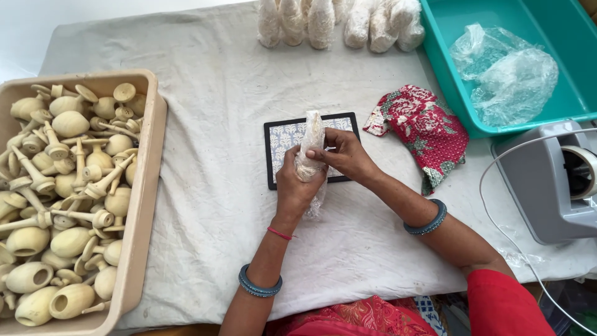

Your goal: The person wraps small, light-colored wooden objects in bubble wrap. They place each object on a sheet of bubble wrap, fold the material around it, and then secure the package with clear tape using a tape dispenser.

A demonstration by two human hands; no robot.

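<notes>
Both hands hold one wrapped bundle [310, 152] upright over the patterned mat [281, 140] in the middle of the counter [211, 93]: the left hand [297, 186] has its grip clamped round the bundle's middle, and the right hand [342, 154] pinches the wrap near the top. It seems best to keep the low grip firm and the pinch gentle. There is open cloth in front, with the tan bin [146, 186] left and the red cloth [423, 127] right.

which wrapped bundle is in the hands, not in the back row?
The wrapped bundle over the patterned mat, held by both hands; the other wrapped bundles lie untouched at the cloth's far edge.
</notes>
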